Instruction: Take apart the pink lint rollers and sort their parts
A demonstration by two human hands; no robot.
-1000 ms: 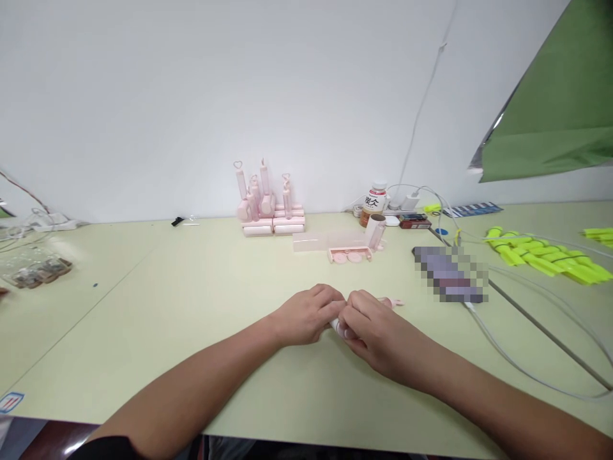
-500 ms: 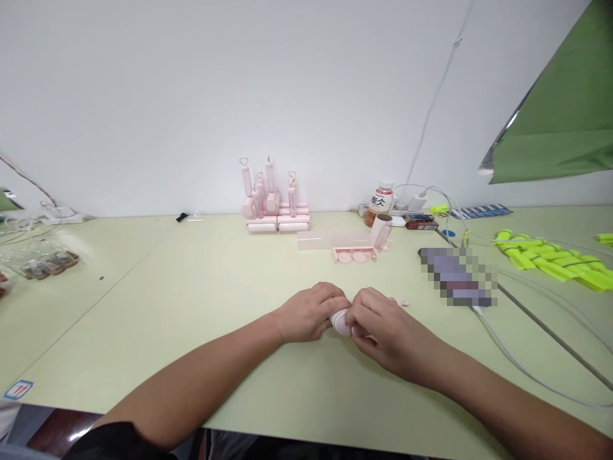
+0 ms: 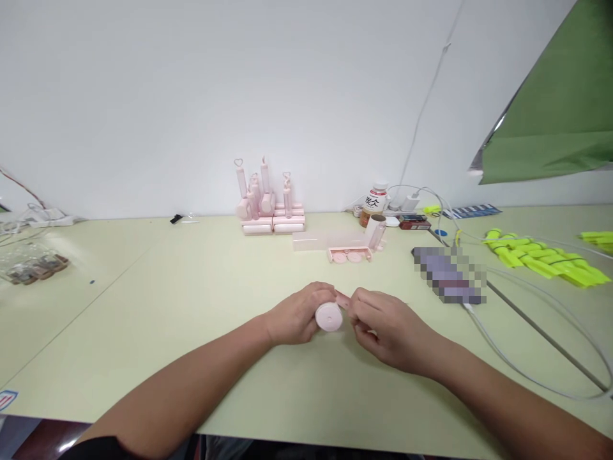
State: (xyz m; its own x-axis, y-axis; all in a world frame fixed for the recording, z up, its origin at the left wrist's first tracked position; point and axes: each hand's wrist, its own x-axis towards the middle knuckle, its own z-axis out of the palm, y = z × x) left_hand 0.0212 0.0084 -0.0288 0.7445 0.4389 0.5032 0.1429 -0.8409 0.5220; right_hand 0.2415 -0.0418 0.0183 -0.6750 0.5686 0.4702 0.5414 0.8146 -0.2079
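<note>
My left hand (image 3: 301,314) is wrapped round a pale pink roller (image 3: 329,317), whose round end with a small centre hole faces me. Just right of it, my right hand (image 3: 383,326) has its fingers pinched on a small pink part (image 3: 343,299) that reaches toward the roller; whether the two pieces are joined is hidden. Behind the hands lies an open pink tray (image 3: 349,255) with two round discs in it. A clear plastic strip (image 3: 311,241) and a cardboard tube (image 3: 376,231) are beyond the tray.
Pink rollers and upright handles (image 3: 272,223) stand against the wall. Farther right are a bottle (image 3: 373,203), a blurred phone (image 3: 447,276) with a white cable (image 3: 498,359), and yellow-green strips (image 3: 546,259). A clear bag (image 3: 36,265) lies far left.
The roller's round end has turned toward me and is now uncovered. My right fingers have moved off its end and now hold the small pink part beside it. The view has shifted slightly.
</note>
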